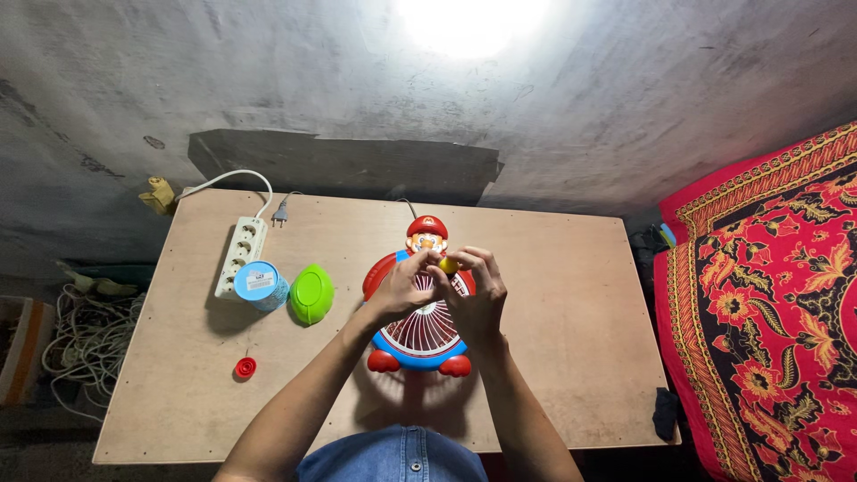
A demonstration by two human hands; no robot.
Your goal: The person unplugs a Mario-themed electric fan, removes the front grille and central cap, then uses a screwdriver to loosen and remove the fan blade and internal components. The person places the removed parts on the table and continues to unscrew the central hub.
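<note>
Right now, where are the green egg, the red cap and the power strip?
Green egg (311, 294), head view, middle of its shell.
Red cap (245, 367), head view, its centre.
Power strip (241, 250), head view, middle of its white body.

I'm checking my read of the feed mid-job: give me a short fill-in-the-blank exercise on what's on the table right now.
1. Both hands, left hand and right hand, pinch a small ____ piece above the red-and-blue cartoon-figure toy fan.
2. The green egg-shaped plastic object lies on the wooden table directly right of the ____ round container.
3. The white power strip has ____ plugs inserted.

Missing words: yellow; blue; no
</note>
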